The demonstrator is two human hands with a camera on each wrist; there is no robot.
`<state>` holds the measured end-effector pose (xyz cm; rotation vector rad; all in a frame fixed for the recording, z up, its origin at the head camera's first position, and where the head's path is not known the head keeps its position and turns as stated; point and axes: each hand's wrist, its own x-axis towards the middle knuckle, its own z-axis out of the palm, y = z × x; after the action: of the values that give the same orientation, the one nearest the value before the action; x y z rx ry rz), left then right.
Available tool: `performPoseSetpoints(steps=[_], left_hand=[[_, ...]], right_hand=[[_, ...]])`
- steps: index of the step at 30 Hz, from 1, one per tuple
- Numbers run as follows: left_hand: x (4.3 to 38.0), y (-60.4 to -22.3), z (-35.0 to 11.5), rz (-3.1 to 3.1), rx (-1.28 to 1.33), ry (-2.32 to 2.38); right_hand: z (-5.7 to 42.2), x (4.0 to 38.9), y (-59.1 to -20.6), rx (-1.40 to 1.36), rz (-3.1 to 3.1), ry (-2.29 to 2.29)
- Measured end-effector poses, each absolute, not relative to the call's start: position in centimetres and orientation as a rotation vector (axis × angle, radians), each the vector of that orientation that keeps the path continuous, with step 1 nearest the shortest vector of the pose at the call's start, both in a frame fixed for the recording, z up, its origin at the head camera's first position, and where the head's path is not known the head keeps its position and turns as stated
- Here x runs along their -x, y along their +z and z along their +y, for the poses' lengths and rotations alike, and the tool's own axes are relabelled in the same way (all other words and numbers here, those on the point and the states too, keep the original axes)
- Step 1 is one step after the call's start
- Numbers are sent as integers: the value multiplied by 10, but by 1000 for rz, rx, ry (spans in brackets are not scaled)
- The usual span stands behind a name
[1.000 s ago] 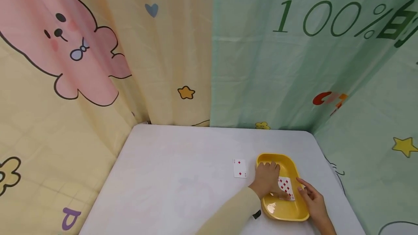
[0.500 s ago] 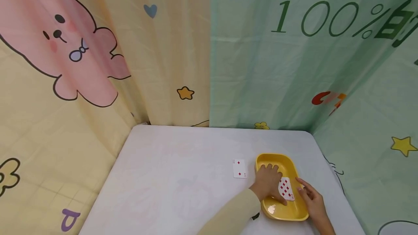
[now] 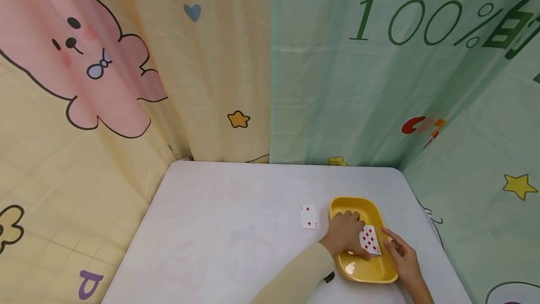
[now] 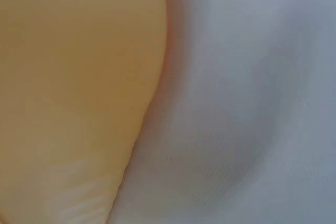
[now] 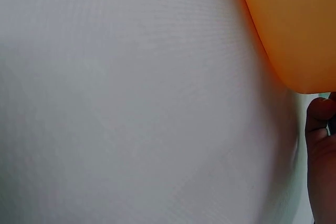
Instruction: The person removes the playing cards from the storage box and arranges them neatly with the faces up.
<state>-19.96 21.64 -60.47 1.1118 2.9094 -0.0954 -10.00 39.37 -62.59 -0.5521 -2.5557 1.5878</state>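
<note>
A yellow tray stands at the right of the table. Inside it lies a stack of playing cards, its top card showing red diamonds. My left hand reaches over the tray's left wall and grips the stack, thumb along the near edge; the hand covers the stack's left part. At the tray's right rim my right hand holds on with thumb and fingers. The tray's outer wall fills the left of the left wrist view. In the right wrist view, part of my right hand appears below the tray's corner.
A single two of diamonds lies face up on the white table, just left of the tray. Printed curtains hang behind the table and at its sides. A small black object shows beside the sleeve.
My left fingers first bunched at the tray's far left, then spread, and the hand closed on the stack, whose side edge now shows. My right hand has stayed at the rim.
</note>
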Motion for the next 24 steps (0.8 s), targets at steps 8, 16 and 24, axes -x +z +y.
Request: performPoseSetpoints(steps=[8,16,24], left_hand=[[205,-599,210,2883,-1184,83],[212,-593,195,2867,-1216,317],[221,-577,160,2876,-1178,480]], right_hand=[[395,101,-627,491,-2576,1545],[394,101,-629,473,-2593,1513],[394,101,-626,486,-2625,1481]])
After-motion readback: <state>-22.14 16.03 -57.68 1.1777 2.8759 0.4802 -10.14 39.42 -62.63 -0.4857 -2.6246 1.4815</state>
